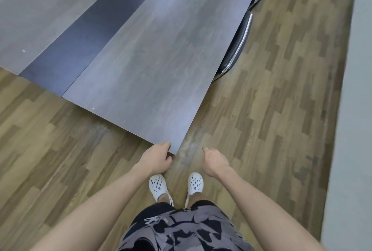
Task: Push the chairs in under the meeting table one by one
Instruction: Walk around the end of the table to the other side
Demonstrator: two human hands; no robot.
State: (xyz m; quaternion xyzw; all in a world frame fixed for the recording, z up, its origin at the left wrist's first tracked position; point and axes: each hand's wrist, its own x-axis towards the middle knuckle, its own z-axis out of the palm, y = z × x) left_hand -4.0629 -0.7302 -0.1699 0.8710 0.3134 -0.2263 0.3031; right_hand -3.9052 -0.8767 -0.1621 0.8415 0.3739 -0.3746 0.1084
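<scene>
Presently: left grip curled round table corner, seemingly for balance; right grip loosely curled, empty. Two chairs tucked under table's right edge, backs showing, likely already pushed in.

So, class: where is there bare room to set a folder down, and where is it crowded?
The tabletop is bare between the left hand at its corner and the dark strip. Crowded along its right edge, by two tucked chairs.
</scene>
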